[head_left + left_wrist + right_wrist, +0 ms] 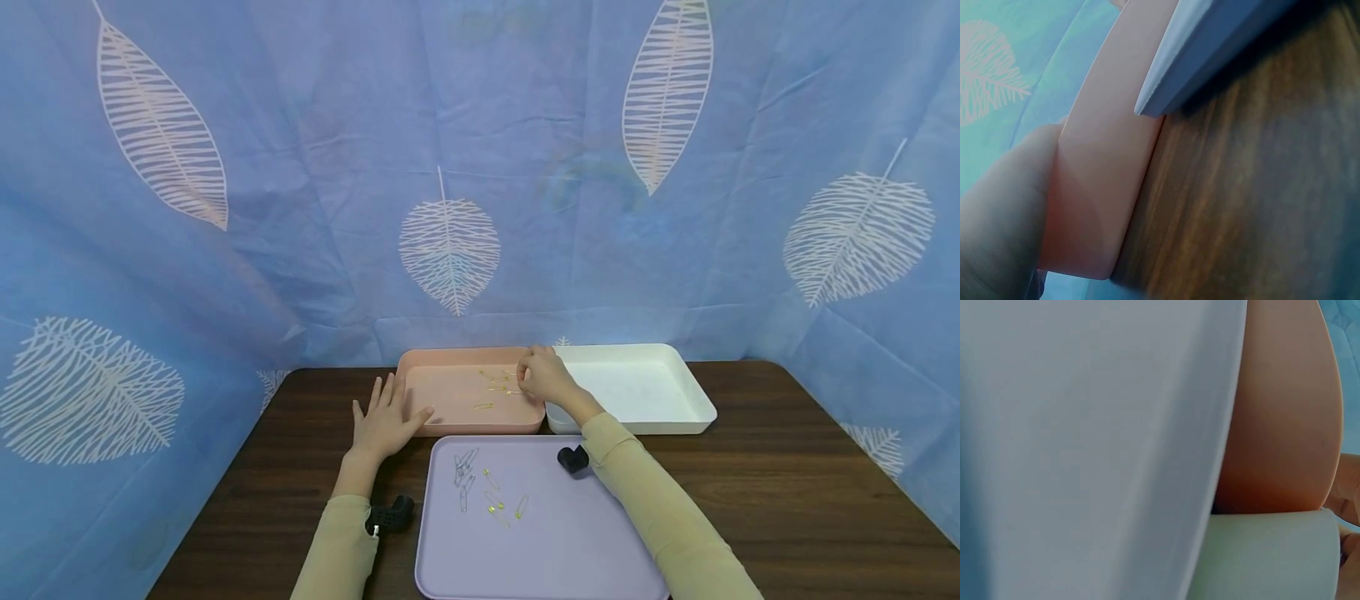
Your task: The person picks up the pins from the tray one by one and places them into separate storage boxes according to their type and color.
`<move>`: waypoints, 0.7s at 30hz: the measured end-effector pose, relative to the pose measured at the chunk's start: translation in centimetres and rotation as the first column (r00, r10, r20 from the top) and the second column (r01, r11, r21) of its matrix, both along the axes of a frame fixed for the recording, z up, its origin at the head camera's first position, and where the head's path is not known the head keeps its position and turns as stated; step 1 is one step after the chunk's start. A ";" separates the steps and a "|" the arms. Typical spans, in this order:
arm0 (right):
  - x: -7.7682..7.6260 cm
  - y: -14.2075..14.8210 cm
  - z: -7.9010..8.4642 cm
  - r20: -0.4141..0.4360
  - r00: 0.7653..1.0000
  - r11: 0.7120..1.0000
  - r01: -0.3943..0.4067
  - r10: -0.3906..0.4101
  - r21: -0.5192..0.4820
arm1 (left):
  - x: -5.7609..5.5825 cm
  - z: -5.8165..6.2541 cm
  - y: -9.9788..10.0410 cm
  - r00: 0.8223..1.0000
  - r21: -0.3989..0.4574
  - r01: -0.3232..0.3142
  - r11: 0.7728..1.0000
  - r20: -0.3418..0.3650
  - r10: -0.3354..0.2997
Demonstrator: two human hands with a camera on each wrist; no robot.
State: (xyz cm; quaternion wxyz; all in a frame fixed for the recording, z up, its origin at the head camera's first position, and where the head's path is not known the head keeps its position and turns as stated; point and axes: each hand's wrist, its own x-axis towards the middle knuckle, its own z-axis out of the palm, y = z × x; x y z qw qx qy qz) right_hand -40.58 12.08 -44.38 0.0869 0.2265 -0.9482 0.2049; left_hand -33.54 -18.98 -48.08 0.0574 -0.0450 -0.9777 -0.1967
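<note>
My left hand rests on the left rim of a peach tray, fingers spread. In the left wrist view, the thumb lies against that tray's wall. Over the peach tray's right end is my right hand, its fingers bent downward; whether they pinch anything is hidden. Several gold safety pins lie in the peach tray near it. A lilac tray in front bears silver safety pins and several yellow-headed safety pins.
A white tray stands to the right of the peach one, their ends side by side. All three trays stand on a dark wooden table. Behind it hangs a blue cloth with white leaf prints.
</note>
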 end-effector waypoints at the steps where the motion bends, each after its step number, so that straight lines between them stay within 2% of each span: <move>1: 0.0 0.0 0.0 0.001 1.000 1.000 0.000 0.000 -0.004 | 0.0 0.0 0.0 1.000 -0.001 0.000 1.000 -0.002 0.000; 11: 0.2 0.1 -0.1 0.008 1.000 1.000 0.014 -0.014 -0.007 | -0.2 -0.1 0.0 1.000 0.007 -0.005 1.000 -0.005 0.005; 21: 1.7 0.0 0.4 0.009 1.000 0.998 -0.021 0.022 -0.058 | -0.2 -0.3 0.0 1.000 0.007 -0.002 1.000 -0.003 0.002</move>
